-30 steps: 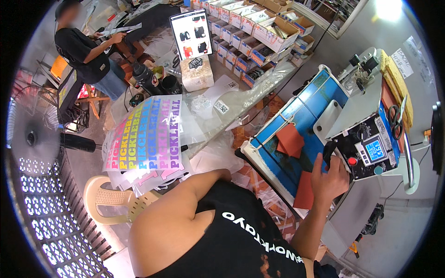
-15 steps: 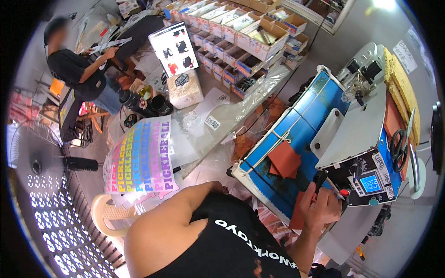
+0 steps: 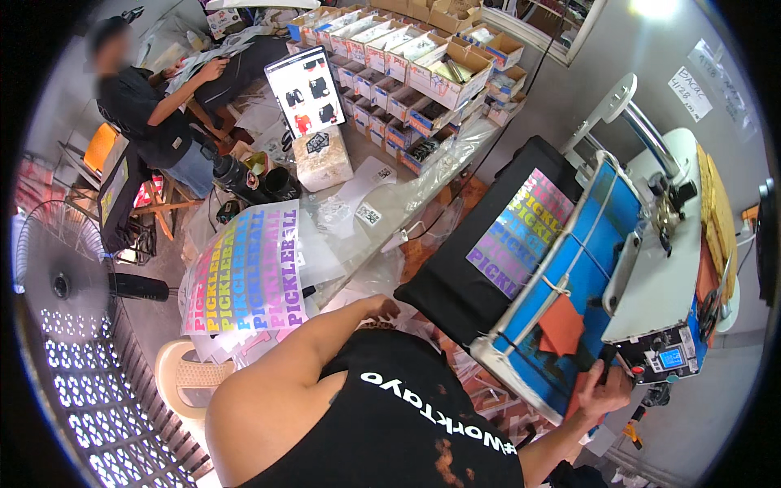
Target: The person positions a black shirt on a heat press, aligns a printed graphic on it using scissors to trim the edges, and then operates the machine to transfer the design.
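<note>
My right hand (image 3: 607,392) is closed round the black handle (image 3: 606,358) at the front of a heat press. The press's blue-topped upper plate (image 3: 561,285), tied with white cord, is swung off to the right. Beside it lies a black fabric piece (image 3: 443,289) on the press's lower bed, bearing a sheet of rainbow-coloured lettering (image 3: 521,236). Near my body, beside the fabric's near left corner, is my left hand (image 3: 381,308); its fingers are too small and blurred to read. Reddish-brown pads (image 3: 561,325) rest on the blue plate.
A control box (image 3: 663,358) with a lit display is on the press's right. Printed lettering sheets (image 3: 248,272) overhang the table at left, near a fan (image 3: 61,281) and plastic chair (image 3: 175,378). Behind stand a tablet (image 3: 307,91) and stacked boxes (image 3: 443,77); another person (image 3: 146,114) handles fabric.
My right hand has moved right with the handle, and the upper plate has swung right, uncovering the black fabric and lettering sheet. My left hand has come into clearer view.
</note>
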A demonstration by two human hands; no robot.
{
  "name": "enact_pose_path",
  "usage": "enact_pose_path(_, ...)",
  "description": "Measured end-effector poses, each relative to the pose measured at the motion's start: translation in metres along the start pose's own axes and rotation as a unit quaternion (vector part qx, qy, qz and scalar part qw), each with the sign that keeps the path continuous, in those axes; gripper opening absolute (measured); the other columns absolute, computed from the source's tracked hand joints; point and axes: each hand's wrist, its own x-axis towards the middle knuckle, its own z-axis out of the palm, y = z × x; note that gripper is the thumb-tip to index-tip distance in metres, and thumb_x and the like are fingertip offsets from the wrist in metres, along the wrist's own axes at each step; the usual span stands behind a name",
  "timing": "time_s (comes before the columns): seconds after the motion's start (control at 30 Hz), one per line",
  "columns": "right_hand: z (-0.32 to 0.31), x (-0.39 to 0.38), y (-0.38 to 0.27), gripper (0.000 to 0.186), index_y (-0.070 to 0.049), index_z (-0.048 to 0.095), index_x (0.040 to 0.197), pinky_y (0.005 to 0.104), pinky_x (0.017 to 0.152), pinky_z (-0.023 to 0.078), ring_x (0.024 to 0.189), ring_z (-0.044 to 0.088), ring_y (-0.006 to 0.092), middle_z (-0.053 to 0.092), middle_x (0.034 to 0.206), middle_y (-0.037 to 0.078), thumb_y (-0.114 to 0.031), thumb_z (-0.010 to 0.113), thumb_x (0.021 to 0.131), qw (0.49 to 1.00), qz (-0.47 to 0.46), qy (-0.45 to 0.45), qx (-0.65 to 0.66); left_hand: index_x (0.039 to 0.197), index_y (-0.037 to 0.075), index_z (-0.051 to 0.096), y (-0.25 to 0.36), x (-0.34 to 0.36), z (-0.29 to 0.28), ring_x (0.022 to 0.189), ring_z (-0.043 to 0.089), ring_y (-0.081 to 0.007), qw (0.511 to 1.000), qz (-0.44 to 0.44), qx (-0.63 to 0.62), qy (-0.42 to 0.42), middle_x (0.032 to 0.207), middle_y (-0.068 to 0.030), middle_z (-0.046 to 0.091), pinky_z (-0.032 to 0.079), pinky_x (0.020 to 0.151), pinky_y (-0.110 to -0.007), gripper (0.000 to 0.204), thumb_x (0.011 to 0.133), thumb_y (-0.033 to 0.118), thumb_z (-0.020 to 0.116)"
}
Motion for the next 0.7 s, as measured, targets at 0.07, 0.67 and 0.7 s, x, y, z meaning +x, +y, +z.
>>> enact_pose_path(0.07,-0.006,-0.013,0.025,0.038,-0.002,0.053,0.071,0.053,0.055,0.039,0.062,0.055,0.0441,0.059,0.071,0.019,-0.033,0.064,0.091,0.999,0.038,0.016,0.011,0.12,0.012,0.069,0.009,-0.014,-0.003,0.111,0.064,-0.0274,0.97,0.044,-0.239,-0.007,0.122,-0.0081,0.069,0.049,0.094,-0.05,0.045,0.1,0.046,0.046)
enact_pose_path(0.67,-0.027,-0.093,0.124,0.049,0.0,0.064,0.114,0.0527,0.097,0.041,0.114,0.053,0.0397,0.059,0.118,0.02,-0.031,0.075,0.078,0.954,0.243,0.038,-0.169,0.107,0.008,0.065,0.101,-0.102,-0.044,0.084,0.07,-0.0166,0.94,0.251,-0.231,0.017,0.096,-0.0034,0.071,0.059,0.072,-0.035,0.024,0.097,0.03,0.066)
enact_pose_path(0.7,-0.016,-0.09,0.082,0.054,0.001,0.061,0.118,0.0538,0.096,0.041,0.115,0.052,0.0378,0.056,0.123,0.02,-0.031,0.075,0.076,0.976,0.175,0.036,-0.125,0.107,0.007,0.065,0.122,-0.127,-0.037,0.082,0.07,-0.0168,0.936,0.268,-0.227,0.034,0.096,-0.0039,0.071,0.06,0.07,-0.035,0.025,0.097,0.03,0.066)
